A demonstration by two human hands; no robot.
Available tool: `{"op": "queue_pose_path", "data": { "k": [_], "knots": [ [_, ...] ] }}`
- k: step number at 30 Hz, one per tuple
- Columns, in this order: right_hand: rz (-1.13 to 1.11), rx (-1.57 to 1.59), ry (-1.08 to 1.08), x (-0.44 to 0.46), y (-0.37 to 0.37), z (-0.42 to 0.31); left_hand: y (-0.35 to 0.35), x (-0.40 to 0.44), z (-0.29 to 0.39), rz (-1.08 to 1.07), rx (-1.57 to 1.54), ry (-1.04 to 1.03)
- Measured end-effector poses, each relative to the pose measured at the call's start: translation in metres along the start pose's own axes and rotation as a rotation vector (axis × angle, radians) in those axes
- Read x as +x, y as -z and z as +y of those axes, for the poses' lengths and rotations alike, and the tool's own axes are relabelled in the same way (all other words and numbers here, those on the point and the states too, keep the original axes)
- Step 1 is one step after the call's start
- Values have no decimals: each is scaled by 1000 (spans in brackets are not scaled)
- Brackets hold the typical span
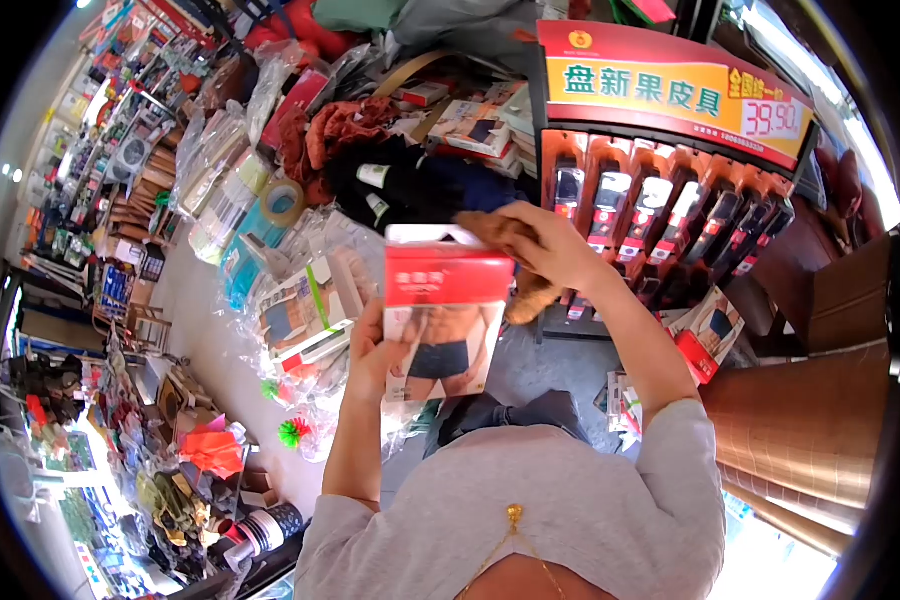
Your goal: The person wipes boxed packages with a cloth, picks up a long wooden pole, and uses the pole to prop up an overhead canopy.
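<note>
My left hand [372,355] grips the left side of a red and white underwear box [444,278], with the thumb across its front. The box is upright, its front printed with a person in dark boxer briefs, and its top looks open. My right hand [548,246] is closed on a bunched brown cloth [532,302] at the box's upper right corner. Part of the cloth lies over the top edge; whether any of it is inside the box I cannot tell. Just beyond sit dark garments [420,188] with white labels.
A belt display rack [670,200] under a red and yellow sign stands at the right. Plastic-wrapped packs [310,310], a tape roll [282,203] and stacked boxes [475,128] lie ahead and left. Another underwear box [708,332] leans at the right. Crowded shelves line the far left.
</note>
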State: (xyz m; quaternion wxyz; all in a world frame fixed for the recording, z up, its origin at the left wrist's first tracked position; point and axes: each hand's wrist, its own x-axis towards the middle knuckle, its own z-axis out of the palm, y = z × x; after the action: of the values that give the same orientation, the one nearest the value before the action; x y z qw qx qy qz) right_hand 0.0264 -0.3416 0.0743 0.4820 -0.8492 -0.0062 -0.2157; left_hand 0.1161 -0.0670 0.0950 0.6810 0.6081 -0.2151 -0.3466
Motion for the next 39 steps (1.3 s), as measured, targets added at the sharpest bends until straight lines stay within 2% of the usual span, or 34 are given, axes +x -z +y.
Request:
{"op": "queue_pose_path", "data": {
  "k": [1, 2, 4, 5, 6, 7, 8, 9, 10, 11, 12, 14, 15, 16, 19, 22, 23, 25, 26, 28, 30, 31, 34, 37, 39],
  "knots": [
    [40, 211, -178, -9, 1, 8, 9, 5, -12, 98, -146, -82],
    [79, 424, -361, -21, 1, 14, 23, 6, -15, 62, -301, -101],
    [242, 878, -418, -36, 3, 25, 10, 16, -14, 200, -496, -151],
    [257, 1023, -359, -40, 4, 25, 34, 23, -40, 82, -695, -22],
    [278, 1172, -296, -40, 7, 17, 32, 29, -46, 74, -848, 58],
    [297, 1251, -315, -40, 7, 7, 34, 39, -61, 7, -898, 168],
    [390, 1208, -328, -31, 4, -34, 25, 51, -74, -324, -1006, 16],
    [337, 1161, -182, -30, -5, -32, 11, 65, -85, -506, -1268, 59],
    [263, 936, -19, -31, -18, -31, 4, 75, -100, -543, -1432, 105],
    [227, 722, 150, -32, -30, -29, -12, 78, -96, -570, -1453, 108],
    [99, 358, 213, -27, -47, -44, -27, 81, -92, -598, -1473, 112],
    [-41, -388, 471, -17, -81, -74, -44, 81, -83, -550, -1420, 96],
    [-46, -321, 423, -24, -102, -76, -48, 80, -80, -511, -1374, 85],
    [-22, -434, 430, -25, -113, -75, -50, 78, -79, -483, -1337, 86],
    [-9, -347, 364, -17, -111, -71, -52, 73, -74, -424, -1239, 69],
    [128, -385, 269, 8, -98, -48, -52, 69, -72, -366, -1171, 50],
    [253, -478, 289, 16, -95, -32, -51, 67, -73, -350, -1153, 44],
    [390, -265, 196, 35, -75, -4, -50, 60, -73, -321, -1109, 24],
    [409, -177, 44, 40, -75, 14, -50, 59, -74, -305, -1102, 22],
    [366, 48, -68, 26, -84, 19, -50, 61, -74, -280, -1092, 8],
    [445, 100, 173, 3, -124, 23, -52, 70, -73, -258, -1091, -8],
    [327, 187, 134, -17, -137, 16, -51, 73, -74, -240, -1096, -17],
    [227, 249, 123, -50, -142, -21, -44, 79, -76, -188, -1078, -32],
    [71, -32, 238, -67, -131, -30, -47, 73, -84, -150, -1041, -21],
    [74, -115, 305, -49, -106, -32, -56, 74, -90, -137, -1016, -6]
  ]
}}
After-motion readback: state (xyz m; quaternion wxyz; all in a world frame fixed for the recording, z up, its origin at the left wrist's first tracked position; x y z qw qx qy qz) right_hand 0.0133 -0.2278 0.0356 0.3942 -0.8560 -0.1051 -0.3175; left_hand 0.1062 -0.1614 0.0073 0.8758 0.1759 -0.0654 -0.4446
